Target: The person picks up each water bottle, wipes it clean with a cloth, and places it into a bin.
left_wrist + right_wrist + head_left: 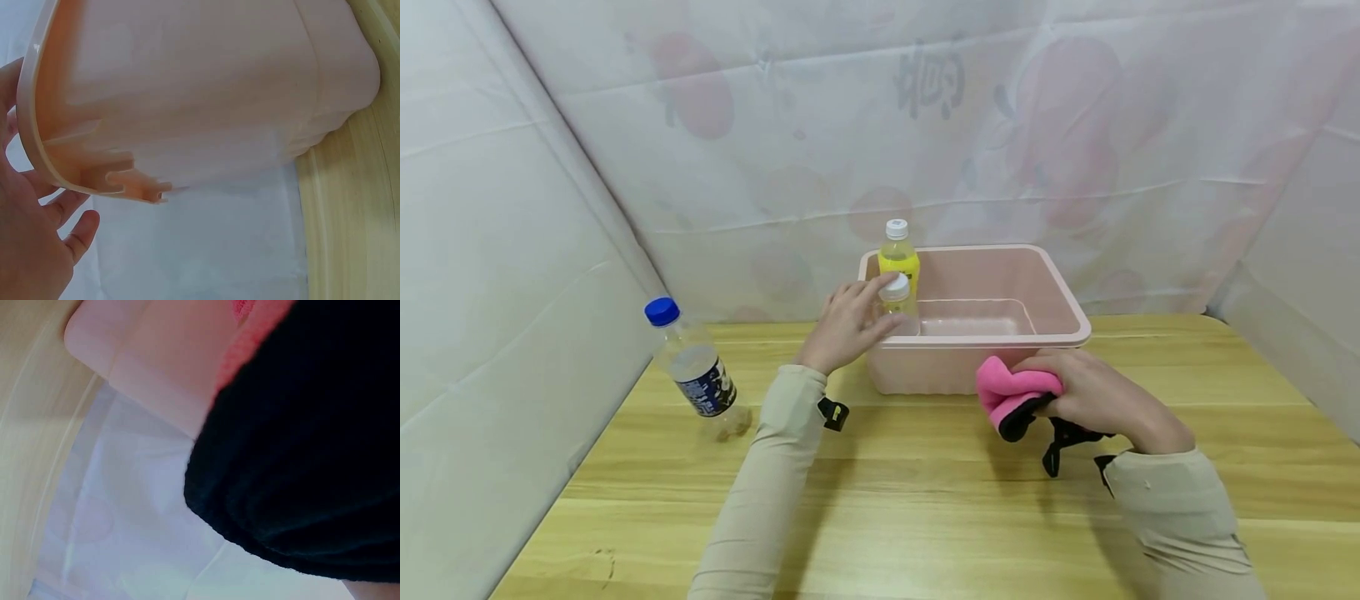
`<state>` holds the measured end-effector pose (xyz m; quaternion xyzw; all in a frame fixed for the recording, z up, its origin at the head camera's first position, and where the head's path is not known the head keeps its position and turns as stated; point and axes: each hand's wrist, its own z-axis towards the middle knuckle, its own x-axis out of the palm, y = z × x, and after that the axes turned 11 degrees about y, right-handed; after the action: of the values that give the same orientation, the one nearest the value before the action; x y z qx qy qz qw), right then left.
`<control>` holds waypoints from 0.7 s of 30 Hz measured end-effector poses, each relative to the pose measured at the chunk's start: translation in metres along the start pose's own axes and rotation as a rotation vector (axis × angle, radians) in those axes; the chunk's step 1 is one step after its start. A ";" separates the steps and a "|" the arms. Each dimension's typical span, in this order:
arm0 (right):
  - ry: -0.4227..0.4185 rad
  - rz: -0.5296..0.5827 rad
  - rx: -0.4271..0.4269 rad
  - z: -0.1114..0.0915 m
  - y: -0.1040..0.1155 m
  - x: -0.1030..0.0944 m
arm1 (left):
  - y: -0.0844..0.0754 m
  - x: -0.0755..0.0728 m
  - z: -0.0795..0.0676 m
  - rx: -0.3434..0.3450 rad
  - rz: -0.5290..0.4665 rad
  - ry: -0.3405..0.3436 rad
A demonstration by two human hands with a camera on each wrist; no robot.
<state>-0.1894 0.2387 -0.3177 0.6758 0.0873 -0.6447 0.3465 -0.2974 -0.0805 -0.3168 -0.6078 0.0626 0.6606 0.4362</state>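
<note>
At the bin's left end, my left hand (844,327) reaches over the rim, its index finger and thumb spread beside a white-capped bottle (895,290) inside. In the left wrist view, the other fingers (80,236) spread loosely by the rim. A bottle with a yellow label (898,260) stands just behind the first one. My right hand (1093,392) grips a folded pink and black cloth (1011,390) in front of the bin. Its black side (300,462) fills much of the right wrist view and hides the fingers.
The pale pink plastic bin (925,367) stands toward the back of the wooden table (925,517). A clear bottle with a blue cap (703,379) and dark blue label stands at the left. White printed sheets (820,133) hang behind and at both sides.
</note>
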 end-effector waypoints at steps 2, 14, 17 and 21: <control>-0.002 -0.003 -0.002 0.000 0.000 0.000 | 0.000 0.000 -0.001 0.001 -0.001 -0.004; -0.004 0.003 0.000 0.000 -0.004 0.001 | -0.002 -0.003 -0.006 0.031 0.062 -0.054; -0.003 0.006 0.012 -0.002 -0.004 0.000 | -0.003 -0.005 -0.011 0.060 0.097 -0.103; 0.003 0.009 0.032 -0.005 -0.004 -0.001 | -0.004 -0.009 -0.022 0.094 0.156 -0.171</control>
<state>-0.1881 0.2446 -0.3187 0.6826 0.0745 -0.6433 0.3386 -0.2798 -0.0960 -0.3128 -0.5216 0.1031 0.7382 0.4151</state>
